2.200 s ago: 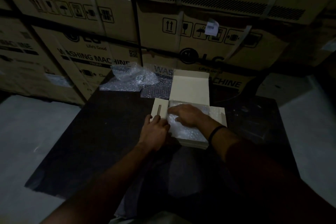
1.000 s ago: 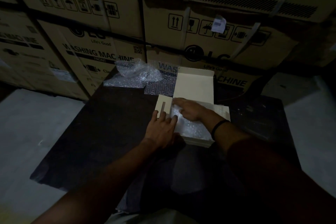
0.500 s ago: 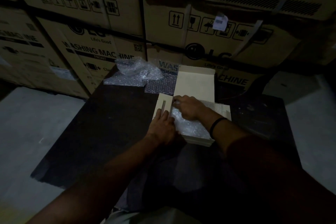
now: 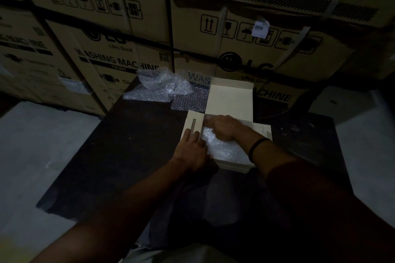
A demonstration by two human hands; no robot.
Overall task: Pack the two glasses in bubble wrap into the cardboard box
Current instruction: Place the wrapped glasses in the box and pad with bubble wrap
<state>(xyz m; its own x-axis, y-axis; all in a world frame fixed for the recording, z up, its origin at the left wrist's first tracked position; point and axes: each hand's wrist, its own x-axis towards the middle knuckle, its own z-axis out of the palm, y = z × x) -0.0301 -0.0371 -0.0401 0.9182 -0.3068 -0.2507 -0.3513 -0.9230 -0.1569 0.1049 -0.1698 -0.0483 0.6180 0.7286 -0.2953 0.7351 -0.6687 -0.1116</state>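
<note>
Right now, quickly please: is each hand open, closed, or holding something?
Left hand: open, straight fingers rest on the left flap of the box.
Right hand: open, fingers press the bubble wrap in it.

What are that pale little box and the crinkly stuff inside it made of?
The box looks like thin matte cardboard: pale, flat, with creased flaps. The wrap looks like clear plastic bubble wrap: shiny and dotted with small bubbles.

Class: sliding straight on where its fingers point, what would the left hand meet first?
The left hand would probably meet the box's slotted side flap, which it seems to touch.
</note>
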